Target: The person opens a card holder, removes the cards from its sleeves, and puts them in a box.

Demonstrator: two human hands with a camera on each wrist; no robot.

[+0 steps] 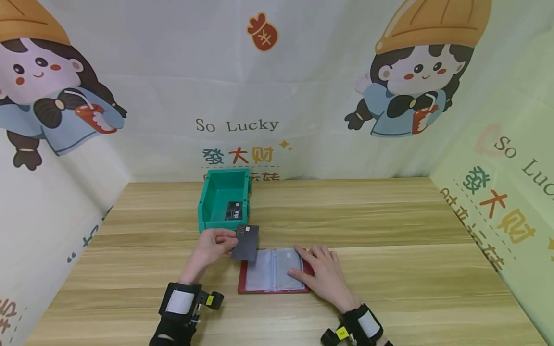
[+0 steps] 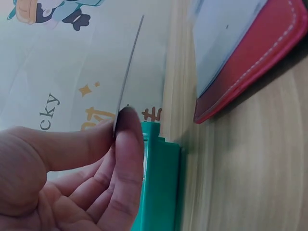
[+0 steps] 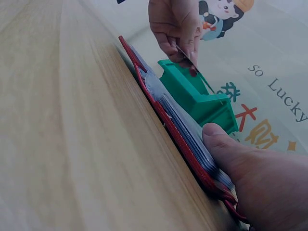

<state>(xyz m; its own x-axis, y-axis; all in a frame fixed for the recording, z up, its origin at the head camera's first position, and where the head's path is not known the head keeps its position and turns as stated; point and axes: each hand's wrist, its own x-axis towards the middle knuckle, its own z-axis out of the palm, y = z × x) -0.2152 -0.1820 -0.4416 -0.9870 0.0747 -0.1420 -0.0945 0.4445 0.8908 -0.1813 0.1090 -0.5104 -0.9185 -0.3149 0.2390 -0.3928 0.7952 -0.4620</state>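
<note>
Item: dark card (image 1: 245,242). Held by the left hand (image 1: 210,247), pinched at its left edge between thumb and fingers, raised clear of the wooden table (image 1: 389,269). It hangs between the green plastic bin and the open card holder, its lower corner just over the holder's top-left corner. The left wrist view shows it edge-on as a thin line above the thumb (image 2: 127,144).

Item: card holder (image 1: 272,271), red cover, clear plastic sleeves, lying open and flat near the front edge of the table, about midway along it. The visible sleeves look unfilled, though glare leaves this uncertain.

Item: right hand (image 1: 322,274). Fingers straight and spread, pressed flat on the right page of the holder, gripping nothing; in the right wrist view the thumb (image 3: 226,144) bears on the stacked sleeves.

Item: green bin (image 1: 225,198), open-topped, standing behind the holder toward the back edge, left of centre. One more black card marked VIP (image 1: 233,210) leans inside against its front right wall.

Step in hand, as judged: a card lifted from the bin is being carried to a sleeve. The next move calls for lining the card's edge up with a sleeve mouth and sliding it in, the right hand steadying the pages.
</note>
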